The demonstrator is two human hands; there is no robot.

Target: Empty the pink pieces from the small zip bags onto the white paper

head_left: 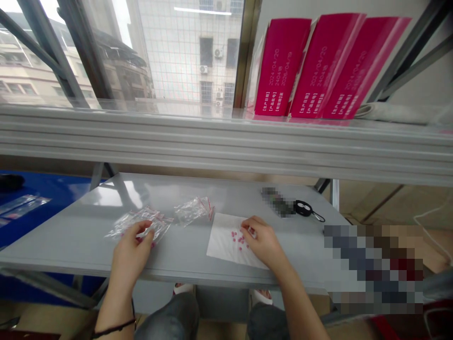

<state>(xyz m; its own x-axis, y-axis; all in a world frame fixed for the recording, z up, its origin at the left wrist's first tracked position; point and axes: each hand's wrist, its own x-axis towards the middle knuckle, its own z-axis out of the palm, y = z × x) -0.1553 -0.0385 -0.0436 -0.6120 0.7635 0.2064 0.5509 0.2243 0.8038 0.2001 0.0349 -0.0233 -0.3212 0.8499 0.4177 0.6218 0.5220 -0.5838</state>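
Observation:
My left hand (130, 251) grips the near edge of a clear zip bag with red-striped seals (138, 225), and a few pink beads show by its fingers. A second clear bag (193, 211) lies crumpled to the right, untouched. My right hand (264, 242) rests curled at the edge of a white paper sheet (226, 242), its fingertips among small pink beads (237, 240). Whether those fingers pinch a bead is hidden.
The grey table (198, 189) carries a black key fob (303, 208) and a blurred object (278, 202) at the back. A pixelated patch (371, 267) covers the right side. Overhead, a metal shelf (226, 141) holds magenta boxes (283, 68). A blue surface (35, 198) lies left.

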